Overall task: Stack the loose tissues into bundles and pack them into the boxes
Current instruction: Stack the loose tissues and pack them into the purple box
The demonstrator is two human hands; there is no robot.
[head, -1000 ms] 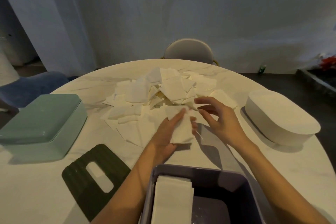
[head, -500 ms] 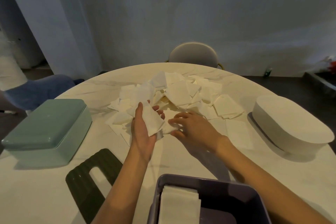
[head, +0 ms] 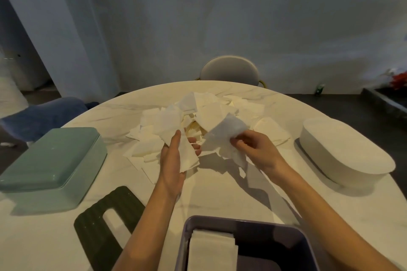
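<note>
Left hand [head: 172,160] still cradling a small tissue bundle [head: 187,156] above the table [head: 220,200]; right hand [head: 256,149], previously down on the loose tissue pile [head: 198,114], now pinching and lifting one tissue [head: 224,136]; purple box [head: 297,246] nearest, holding packed stack [head: 211,251].

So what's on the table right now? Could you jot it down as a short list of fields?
left hand: holds a small bundle of tissues
right hand: pinches one tissue, lifted off the table
pile: loose tissues at the table's middle
purple box: open, near edge, a stack inside
green box: at left
white box: at right
dark lid: flat beside the purple box
</note>
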